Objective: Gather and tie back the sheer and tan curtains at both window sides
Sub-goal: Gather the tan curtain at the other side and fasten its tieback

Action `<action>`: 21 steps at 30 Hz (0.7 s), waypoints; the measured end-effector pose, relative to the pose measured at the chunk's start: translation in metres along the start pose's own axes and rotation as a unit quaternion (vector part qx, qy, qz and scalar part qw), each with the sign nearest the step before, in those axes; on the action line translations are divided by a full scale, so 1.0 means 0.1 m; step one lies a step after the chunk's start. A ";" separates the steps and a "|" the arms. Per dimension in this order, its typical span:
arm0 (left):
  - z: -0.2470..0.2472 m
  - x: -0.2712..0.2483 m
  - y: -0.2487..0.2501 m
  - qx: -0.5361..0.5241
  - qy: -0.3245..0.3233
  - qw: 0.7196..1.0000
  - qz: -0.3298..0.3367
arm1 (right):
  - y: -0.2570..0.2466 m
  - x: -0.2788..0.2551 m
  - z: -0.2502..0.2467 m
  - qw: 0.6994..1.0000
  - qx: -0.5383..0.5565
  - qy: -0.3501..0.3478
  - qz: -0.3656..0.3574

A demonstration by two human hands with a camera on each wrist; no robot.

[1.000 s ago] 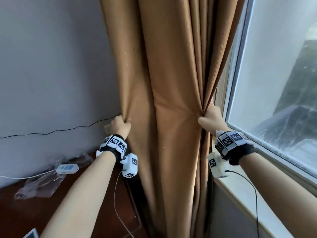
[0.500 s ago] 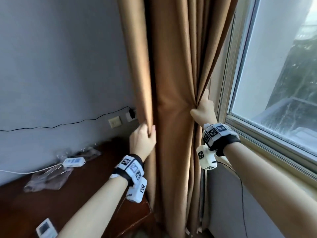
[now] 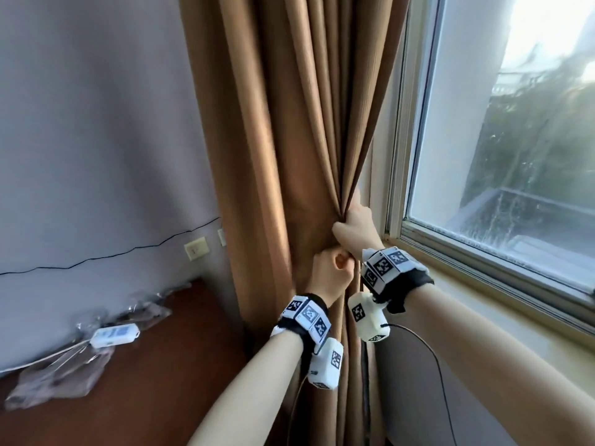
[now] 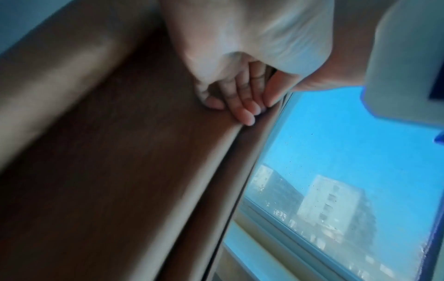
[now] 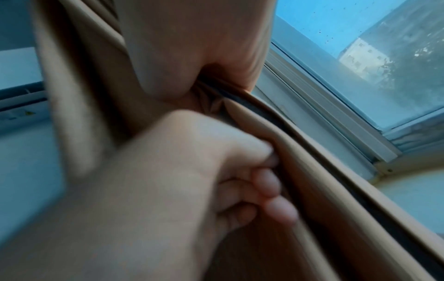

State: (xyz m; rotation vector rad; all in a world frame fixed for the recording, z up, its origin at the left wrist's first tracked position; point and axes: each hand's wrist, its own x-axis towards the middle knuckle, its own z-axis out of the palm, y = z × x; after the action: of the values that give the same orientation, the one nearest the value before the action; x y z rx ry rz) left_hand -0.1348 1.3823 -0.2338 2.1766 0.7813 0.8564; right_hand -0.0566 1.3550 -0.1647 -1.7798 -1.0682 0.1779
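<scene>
The tan curtain [image 3: 289, 130] hangs in deep folds between the grey wall [image 3: 96, 123] and the window [image 3: 515, 140], bunched to a narrow waist where both hands meet. The right hand [image 3: 354, 228] is the upper one, its fingers curled tight round the window-side edge of the gathered folds, just beside the window frame [image 3: 399, 156]. The left hand [image 3: 331, 273] sits directly below and touching it, fist closed on the cloth from the wall side; in the left wrist view its fingertips [image 4: 242, 114] press into a fold. Above the grips the pleats fan upward; below, the curtain drops straight between the forearms. The sheer curtain cannot be made out.
</scene>
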 end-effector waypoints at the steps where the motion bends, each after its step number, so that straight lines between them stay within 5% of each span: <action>1: -0.07 0.00 -0.01 -0.011 -0.003 1.000 0.009 | 0.01 0.00 -0.01 1.000 0.000 0.007 0.004; 4: -0.41 0.00 -0.06 0.020 0.133 0.984 0.114 | 0.08 0.03 -0.06 1.000 0.006 0.019 0.008; 6: -0.77 0.01 -0.12 0.071 0.328 0.920 0.201 | 0.13 0.07 -0.10 1.000 0.010 0.020 0.009; 8: -1.16 0.07 -0.25 0.094 0.486 0.852 0.173 | 0.17 0.09 -0.13 1.000 0.009 0.023 0.007; 9: -1.31 0.12 -0.34 0.090 0.521 0.841 0.114 | 0.18 0.09 -0.14 1.000 0.010 0.026 0.003; 11: -1.51 0.26 -0.49 0.043 0.445 0.894 -0.037 | 0.18 0.10 -0.13 0.999 0.014 0.032 0.000; 14: -1.43 0.36 -0.63 0.004 0.208 0.956 -0.206 | 0.17 0.12 -0.10 1.000 0.013 0.029 0.002; 17: -1.13 0.25 -0.59 0.120 0.197 0.962 -0.145 | 0.17 0.15 -0.09 0.999 0.005 0.031 0.009; 21: -0.58 -0.02 -0.31 0.215 0.148 0.961 0.089 | 0.18 0.17 -0.09 0.999 0.014 0.041 0.011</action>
State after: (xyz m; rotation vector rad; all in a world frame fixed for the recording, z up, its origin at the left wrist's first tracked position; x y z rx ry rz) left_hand -0.1878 1.4207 -0.2252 2.5622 1.0043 1.2161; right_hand -0.0312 1.3594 -0.1690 -1.7585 -0.9844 0.1319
